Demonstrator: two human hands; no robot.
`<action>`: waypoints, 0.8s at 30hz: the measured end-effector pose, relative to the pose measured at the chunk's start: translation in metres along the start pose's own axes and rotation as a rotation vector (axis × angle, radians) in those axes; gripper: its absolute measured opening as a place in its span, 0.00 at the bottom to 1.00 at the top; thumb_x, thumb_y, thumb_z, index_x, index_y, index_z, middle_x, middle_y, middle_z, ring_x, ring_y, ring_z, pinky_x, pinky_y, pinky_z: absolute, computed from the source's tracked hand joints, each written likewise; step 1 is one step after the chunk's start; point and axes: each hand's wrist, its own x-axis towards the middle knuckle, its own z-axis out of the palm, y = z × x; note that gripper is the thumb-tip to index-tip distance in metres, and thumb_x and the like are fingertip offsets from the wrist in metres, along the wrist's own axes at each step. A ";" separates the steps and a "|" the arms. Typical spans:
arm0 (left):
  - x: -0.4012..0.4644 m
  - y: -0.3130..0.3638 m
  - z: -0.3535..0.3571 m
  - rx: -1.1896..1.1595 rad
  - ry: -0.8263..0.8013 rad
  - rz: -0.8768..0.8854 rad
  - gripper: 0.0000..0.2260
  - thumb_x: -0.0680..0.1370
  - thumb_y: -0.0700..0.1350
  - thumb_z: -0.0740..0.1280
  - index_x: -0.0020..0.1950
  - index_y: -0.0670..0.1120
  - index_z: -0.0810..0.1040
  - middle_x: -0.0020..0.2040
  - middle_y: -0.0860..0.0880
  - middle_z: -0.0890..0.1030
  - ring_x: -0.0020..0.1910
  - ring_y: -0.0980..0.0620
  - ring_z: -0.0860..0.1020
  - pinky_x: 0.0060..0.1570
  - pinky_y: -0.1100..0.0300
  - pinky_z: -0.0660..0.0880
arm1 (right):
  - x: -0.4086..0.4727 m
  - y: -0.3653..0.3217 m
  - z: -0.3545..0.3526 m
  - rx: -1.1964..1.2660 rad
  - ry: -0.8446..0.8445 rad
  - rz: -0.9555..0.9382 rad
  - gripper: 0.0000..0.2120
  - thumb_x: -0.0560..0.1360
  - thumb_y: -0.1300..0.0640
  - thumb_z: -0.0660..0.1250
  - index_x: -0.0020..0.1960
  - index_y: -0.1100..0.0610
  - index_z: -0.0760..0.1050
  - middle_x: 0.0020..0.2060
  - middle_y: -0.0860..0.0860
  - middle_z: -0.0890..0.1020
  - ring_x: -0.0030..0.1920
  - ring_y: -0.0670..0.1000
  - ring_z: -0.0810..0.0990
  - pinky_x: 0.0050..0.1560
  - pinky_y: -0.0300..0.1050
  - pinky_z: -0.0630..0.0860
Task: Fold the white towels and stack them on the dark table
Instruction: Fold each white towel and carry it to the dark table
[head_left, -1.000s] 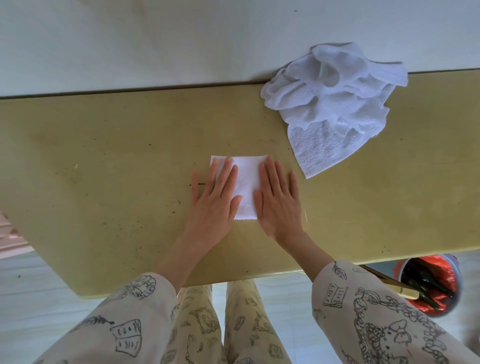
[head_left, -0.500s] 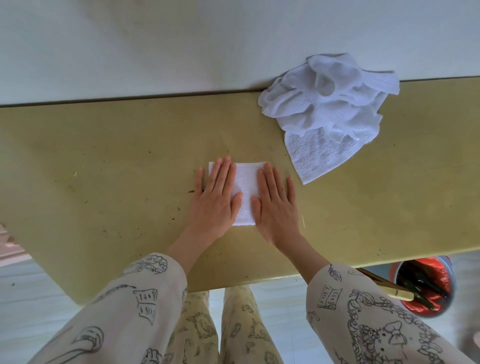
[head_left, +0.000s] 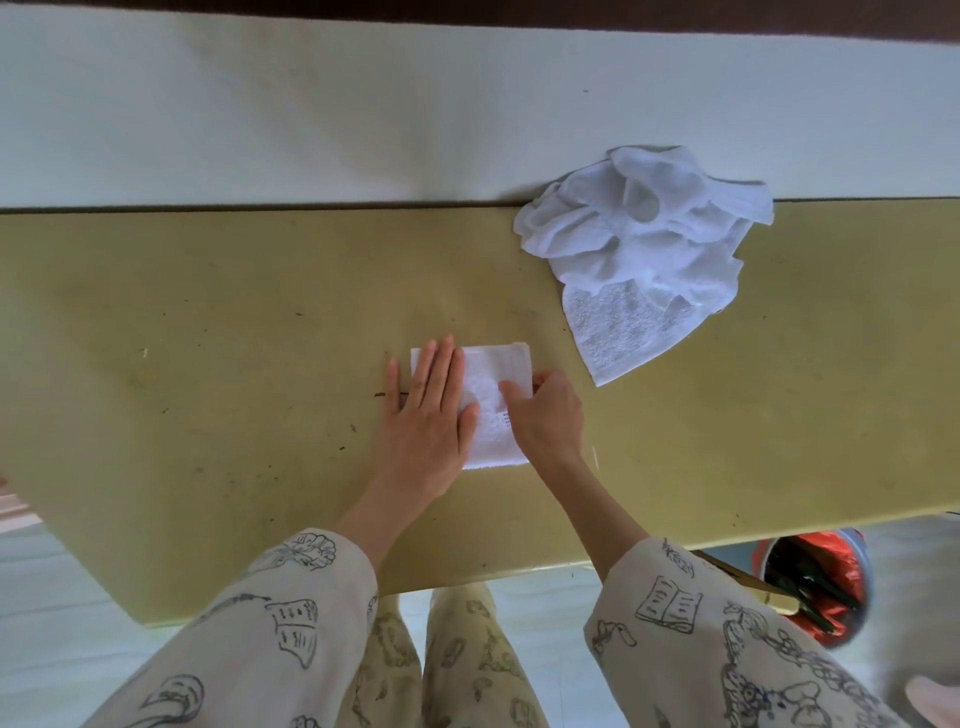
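A small folded white towel (head_left: 491, 384) lies flat in the middle of the yellowish table (head_left: 208, 322). My left hand (head_left: 423, 423) presses flat on the towel's left part, fingers straight. My right hand (head_left: 545, 415) grips the towel's right edge, thumb on top and fingers curled at the side. A small label shows on the towel between my hands. A crumpled heap of white towels (head_left: 644, 244) sits at the table's far right, against the wall, apart from both hands.
A pale wall (head_left: 363, 114) runs along the table's far edge. A blue bucket with a red liner (head_left: 821, 582) stands on the floor below the table's near right edge. Small dark specks dot the tabletop. My patterned sleeves and legs fill the bottom.
My right hand went from lying flat on the towel to gripping its right edge. My left hand stays flat on it. The view shifted so the table sits lower.
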 end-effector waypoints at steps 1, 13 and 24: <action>-0.003 0.001 -0.001 -0.004 -0.008 -0.007 0.25 0.81 0.52 0.43 0.74 0.40 0.55 0.75 0.43 0.60 0.74 0.48 0.55 0.69 0.41 0.56 | 0.000 0.001 0.000 -0.024 -0.025 0.003 0.14 0.73 0.50 0.65 0.50 0.60 0.74 0.48 0.55 0.79 0.52 0.57 0.77 0.55 0.54 0.73; -0.071 -0.002 -0.040 -0.474 0.030 -0.296 0.25 0.78 0.51 0.50 0.72 0.42 0.63 0.73 0.47 0.64 0.74 0.51 0.58 0.72 0.53 0.59 | -0.049 -0.010 -0.032 -0.088 -0.399 -0.313 0.08 0.74 0.57 0.66 0.51 0.59 0.71 0.40 0.49 0.75 0.38 0.48 0.73 0.31 0.36 0.63; -0.331 -0.003 -0.119 -0.864 0.541 -1.159 0.14 0.79 0.43 0.61 0.64 0.46 0.74 0.61 0.50 0.78 0.60 0.52 0.76 0.61 0.61 0.70 | -0.234 -0.054 0.020 -0.494 -0.724 -0.974 0.04 0.73 0.57 0.64 0.44 0.56 0.69 0.36 0.48 0.76 0.38 0.51 0.74 0.33 0.40 0.64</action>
